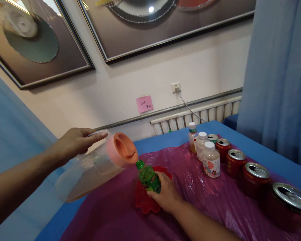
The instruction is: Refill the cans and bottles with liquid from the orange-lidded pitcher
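Observation:
Wrapped round the handle of a translucent pitcher [97, 167], my left hand [76, 142] holds it tilted, its orange lid [124, 150] pointing right and down. The lid's edge is at the mouth of a green bottle [148, 177]. My right hand [165, 192] grips that bottle round its lower part, leaning toward the pitcher. Beneath the bottle lies a red scalloped dish [146, 204] on purple plastic sheeting [110, 214]. Whether liquid passes between pitcher and bottle is too small to tell.
White-capped bottles [211, 160] and several opened red cans [236, 162] line the right side of the blue table [271, 147]. Behind are a radiator [198, 115] and a socket [176, 87] with a cord. Blue curtains [276, 73] hang at both sides.

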Tool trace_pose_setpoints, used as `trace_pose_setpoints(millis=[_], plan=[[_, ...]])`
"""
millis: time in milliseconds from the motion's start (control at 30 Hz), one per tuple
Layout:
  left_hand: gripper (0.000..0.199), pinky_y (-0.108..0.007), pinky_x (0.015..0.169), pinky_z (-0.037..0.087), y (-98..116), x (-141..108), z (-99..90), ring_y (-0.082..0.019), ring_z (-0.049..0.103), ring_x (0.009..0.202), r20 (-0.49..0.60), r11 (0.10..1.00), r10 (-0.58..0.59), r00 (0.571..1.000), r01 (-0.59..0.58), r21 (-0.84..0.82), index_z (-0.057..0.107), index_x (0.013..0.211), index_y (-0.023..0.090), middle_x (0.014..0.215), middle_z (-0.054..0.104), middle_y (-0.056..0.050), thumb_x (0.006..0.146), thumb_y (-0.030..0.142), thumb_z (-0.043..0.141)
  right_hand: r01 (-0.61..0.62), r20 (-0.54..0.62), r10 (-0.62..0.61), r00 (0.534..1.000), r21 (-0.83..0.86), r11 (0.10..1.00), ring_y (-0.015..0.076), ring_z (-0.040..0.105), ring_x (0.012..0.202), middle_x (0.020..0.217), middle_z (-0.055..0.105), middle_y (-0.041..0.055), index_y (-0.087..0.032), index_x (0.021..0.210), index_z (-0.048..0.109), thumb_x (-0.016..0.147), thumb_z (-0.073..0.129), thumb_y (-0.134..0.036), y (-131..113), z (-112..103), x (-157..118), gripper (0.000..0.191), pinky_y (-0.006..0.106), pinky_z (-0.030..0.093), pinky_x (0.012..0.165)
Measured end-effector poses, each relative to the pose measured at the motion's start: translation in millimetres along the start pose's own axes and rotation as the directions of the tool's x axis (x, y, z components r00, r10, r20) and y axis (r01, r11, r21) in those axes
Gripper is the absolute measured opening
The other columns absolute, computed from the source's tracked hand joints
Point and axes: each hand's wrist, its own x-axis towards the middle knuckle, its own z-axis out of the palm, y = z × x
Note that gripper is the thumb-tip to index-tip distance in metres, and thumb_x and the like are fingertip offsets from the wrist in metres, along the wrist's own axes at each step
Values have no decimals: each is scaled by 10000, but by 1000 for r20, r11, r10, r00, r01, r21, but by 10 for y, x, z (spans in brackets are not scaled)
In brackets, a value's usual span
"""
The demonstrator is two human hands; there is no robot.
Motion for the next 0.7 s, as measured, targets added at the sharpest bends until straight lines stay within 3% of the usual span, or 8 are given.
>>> trace_pose_setpoints(millis=[700], plan=[[521, -278, 488, 290, 20, -18, -16, -136, 341, 486, 14, 1000, 14, 1000, -14, 23, 567, 563, 232, 466, 356, 49, 652, 737, 662, 0, 15, -1, 1000, 7, 1000, 251, 625, 1106, 1164, 671, 63, -231, 1255, 572, 705, 767, -211, -12, -5, -6, 584, 386, 470, 967]])
